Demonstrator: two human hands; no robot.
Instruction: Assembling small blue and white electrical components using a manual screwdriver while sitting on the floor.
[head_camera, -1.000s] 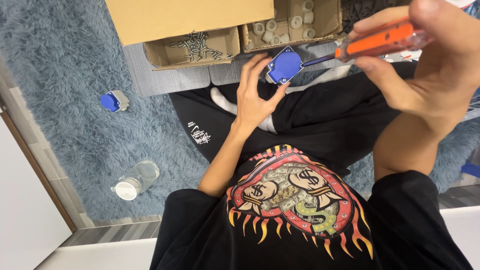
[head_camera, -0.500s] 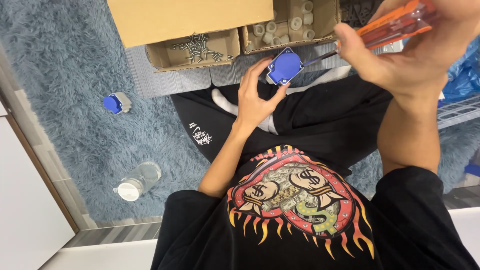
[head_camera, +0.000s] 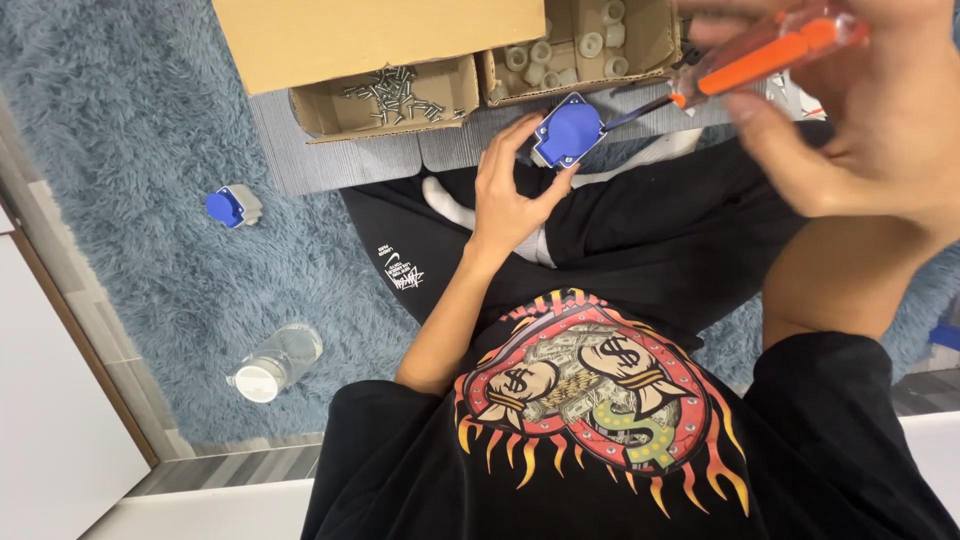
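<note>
My left hand (head_camera: 510, 190) grips a small blue socket part (head_camera: 568, 130) with a round cap, held above my lap. My right hand (head_camera: 850, 130) is close to the camera and closed around the orange, clear-handled screwdriver (head_camera: 760, 50). The screwdriver's dark shaft reaches down to the right edge of the blue part. I sit cross-legged in black trousers and a black printed shirt.
A cardboard box (head_camera: 370, 40) lies ahead with a compartment of metal screws (head_camera: 395, 90) and one of pale round pieces (head_camera: 570, 50). A second blue socket part (head_camera: 230, 207) and a lying plastic bottle (head_camera: 275, 362) rest on the blue shaggy rug at left.
My right hand has risen and shifted right with the screwdriver, tilting it more steeply. My left hand keeps the blue part in nearly the same place.
</note>
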